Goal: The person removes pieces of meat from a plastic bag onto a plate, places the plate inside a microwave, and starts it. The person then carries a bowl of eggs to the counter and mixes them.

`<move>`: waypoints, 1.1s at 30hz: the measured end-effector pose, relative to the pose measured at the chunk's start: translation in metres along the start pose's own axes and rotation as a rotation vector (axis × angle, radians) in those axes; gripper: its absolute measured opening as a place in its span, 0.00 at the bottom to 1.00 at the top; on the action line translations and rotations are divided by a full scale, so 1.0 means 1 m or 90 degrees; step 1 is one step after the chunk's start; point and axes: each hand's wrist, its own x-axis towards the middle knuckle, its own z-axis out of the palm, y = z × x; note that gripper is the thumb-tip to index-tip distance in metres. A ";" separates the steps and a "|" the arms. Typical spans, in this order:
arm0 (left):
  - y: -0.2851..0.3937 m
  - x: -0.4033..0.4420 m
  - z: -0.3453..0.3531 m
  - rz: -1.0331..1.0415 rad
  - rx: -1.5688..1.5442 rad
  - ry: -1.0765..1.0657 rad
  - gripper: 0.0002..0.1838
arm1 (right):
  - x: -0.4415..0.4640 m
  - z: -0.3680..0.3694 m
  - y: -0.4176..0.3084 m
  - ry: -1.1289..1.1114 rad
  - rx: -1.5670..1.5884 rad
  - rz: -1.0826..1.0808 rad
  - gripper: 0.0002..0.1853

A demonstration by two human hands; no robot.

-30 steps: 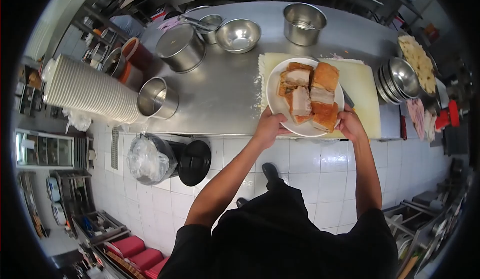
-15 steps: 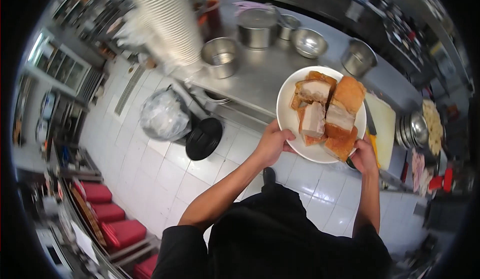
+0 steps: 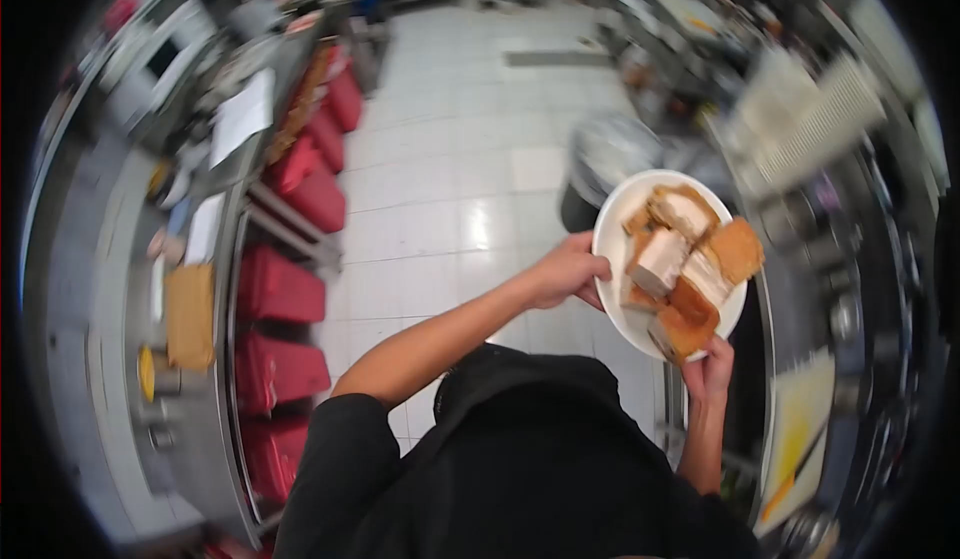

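Note:
A white plate is held up in front of me, between both hands. Several chunks of roast pork with browned skin and pale meat are piled on it. My left hand grips the plate's left rim, thumb on top and fingers beneath. At the lower right rim, my right hand is closed on the plate, close to a browned piece. The fingers under the plate are hidden.
Red bins line the left counter. A lined trash bin stands beyond the plate. On the right counter are stacked white containers and a cutting board with a yellow-handled knife. White floor tiles run between the counters.
My view has swung left, from facing the steel counter to looking down the aisle. The plate of pork has come along in both hands, and the counter is now at the right.

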 end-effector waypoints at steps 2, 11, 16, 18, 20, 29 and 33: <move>0.008 -0.011 -0.031 0.036 -0.012 0.057 0.25 | 0.033 0.032 0.007 -0.073 0.017 0.058 0.30; 0.098 -0.053 -0.140 0.109 -0.144 0.220 0.23 | 0.179 0.177 0.029 -0.192 0.009 0.228 0.33; 0.104 -0.068 -0.207 0.151 -0.150 0.258 0.20 | 0.237 0.212 0.078 -0.264 0.004 0.267 0.32; 0.111 -0.061 -0.235 0.188 -0.165 0.278 0.20 | 0.275 0.229 0.091 -0.285 -0.008 0.300 0.32; 0.124 -0.066 -0.256 0.185 -0.159 0.299 0.21 | 0.305 0.247 0.101 -0.292 -0.015 0.333 0.32; 0.187 -0.107 -0.382 0.236 -0.113 0.437 0.41 | 0.428 0.393 0.189 -0.387 -0.039 0.430 0.35; 0.217 -0.132 -0.447 0.277 -0.084 0.532 0.51 | 0.471 0.453 0.241 -0.424 -0.024 0.443 0.35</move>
